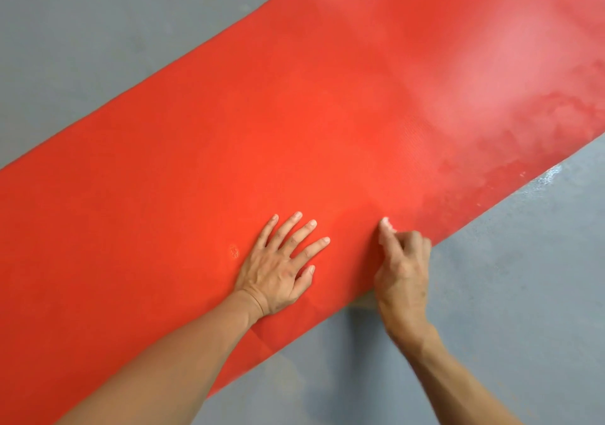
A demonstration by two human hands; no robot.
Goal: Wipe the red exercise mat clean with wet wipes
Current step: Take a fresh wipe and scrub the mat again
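Note:
The red exercise mat (294,123) lies flat and runs diagonally from lower left to upper right. Its right part looks wet and streaky, with a pale sheen. My left hand (278,264) presses flat on the mat near its near edge, fingers spread. To its right, my right hand (402,267) is blurred, with curled fingers at the mat's near edge. A small pale bit that looks like a wet wipe (389,226) shows at its fingertips; most of it is hidden in the hand.
Grey concrete floor (98,48) surrounds the mat on both sides. A wet glint marks the floor (546,175) beside the mat's damp right edge. A small pale scuff (233,251) sits on the mat left of my left hand. A beige patch (363,303) shows under my right wrist.

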